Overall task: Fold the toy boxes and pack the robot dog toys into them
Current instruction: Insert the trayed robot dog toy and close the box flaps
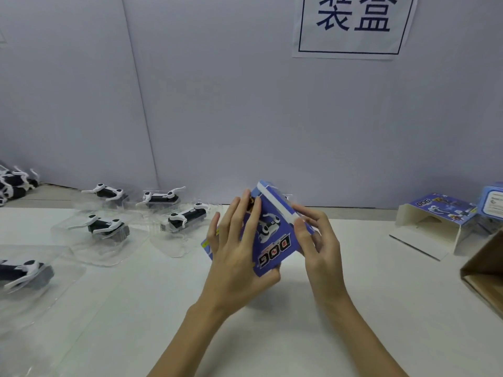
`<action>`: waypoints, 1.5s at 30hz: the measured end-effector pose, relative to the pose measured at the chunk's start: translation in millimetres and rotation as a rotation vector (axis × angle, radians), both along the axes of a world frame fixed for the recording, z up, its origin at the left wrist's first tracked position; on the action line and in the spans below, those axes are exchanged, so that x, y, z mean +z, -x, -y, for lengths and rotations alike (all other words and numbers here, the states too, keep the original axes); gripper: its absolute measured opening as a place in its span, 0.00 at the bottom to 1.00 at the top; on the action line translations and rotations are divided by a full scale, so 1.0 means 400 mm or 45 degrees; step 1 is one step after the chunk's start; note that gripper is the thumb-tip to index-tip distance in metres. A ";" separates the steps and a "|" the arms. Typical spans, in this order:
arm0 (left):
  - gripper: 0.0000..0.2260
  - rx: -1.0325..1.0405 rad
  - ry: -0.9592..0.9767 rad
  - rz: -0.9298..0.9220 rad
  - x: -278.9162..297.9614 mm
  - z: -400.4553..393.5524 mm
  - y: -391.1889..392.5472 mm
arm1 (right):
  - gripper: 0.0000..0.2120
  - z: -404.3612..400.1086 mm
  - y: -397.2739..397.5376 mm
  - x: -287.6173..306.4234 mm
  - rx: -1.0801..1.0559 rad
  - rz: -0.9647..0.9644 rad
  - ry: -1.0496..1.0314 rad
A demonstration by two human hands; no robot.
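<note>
Blue toy box (268,238), printed "DOG" with a robot-dog picture, held above the white table (272,336) at centre. Its long axis tilts from lower left to upper right; the lettering reads upside down to the wearer, and a white-edged flap sits at the far upper end. Left hand (236,257): fingers extended flat against the box's left face, thumb under its near corner. Right hand (317,240): fingers curled, pinching the box's right edge. Left: robot dog toys (104,225) in clear plastic trays. Right: a part-folded box (435,221), a cardboard carton (487,268). Rear wall: paper sign (353,25).
</note>
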State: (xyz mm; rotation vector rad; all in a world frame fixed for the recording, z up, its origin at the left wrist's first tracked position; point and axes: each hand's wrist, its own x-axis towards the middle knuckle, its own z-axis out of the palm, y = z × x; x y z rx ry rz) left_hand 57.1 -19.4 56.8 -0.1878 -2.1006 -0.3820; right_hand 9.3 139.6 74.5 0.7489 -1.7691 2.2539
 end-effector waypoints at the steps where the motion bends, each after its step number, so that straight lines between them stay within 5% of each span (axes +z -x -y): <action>1: 0.50 -0.010 0.021 0.032 0.003 0.009 0.000 | 0.15 0.004 0.000 -0.004 0.022 0.012 0.009; 9: 0.41 0.044 0.045 0.165 0.009 0.026 -0.015 | 0.24 0.002 0.012 0.000 0.220 0.132 -0.035; 15: 0.43 -0.079 0.013 0.418 0.029 0.067 -0.027 | 0.27 0.006 0.019 -0.022 0.409 0.170 -0.229; 18: 0.45 -0.025 0.121 0.408 0.024 0.077 -0.032 | 0.27 0.022 0.015 -0.045 0.407 0.187 -0.317; 22: 0.47 -0.028 0.220 0.406 0.014 0.062 -0.029 | 0.14 0.040 0.012 -0.055 0.283 0.269 -0.144; 45: 0.54 0.215 0.279 0.163 -0.005 0.013 -0.011 | 0.21 0.039 0.002 -0.045 0.109 0.058 -0.282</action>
